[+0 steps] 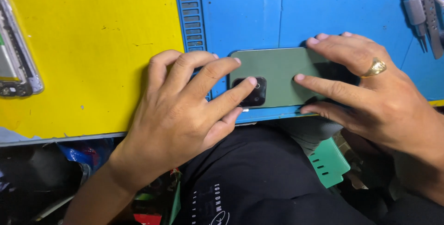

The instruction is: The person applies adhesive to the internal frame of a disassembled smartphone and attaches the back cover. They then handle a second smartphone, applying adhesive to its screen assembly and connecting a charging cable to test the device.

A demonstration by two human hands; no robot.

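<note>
phone's right end: hidden under my right hand (pixel 370 86), on the green phone (pixel 277 74)
camera block: partly covered by my left hand (pixel 185 104)
opened device (pixel 14 63): cut by left edge
tweezers (pixel 423 12): tops cut off by top edge

Both hands (pixel 185 109) (pixel 365 90) flat on green phone (pixel 277 74)

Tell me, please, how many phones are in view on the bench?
2: a green phone lies back-up on the blue mat under both hands; an opened phone lies at the left edge, partly out of frame.
</note>
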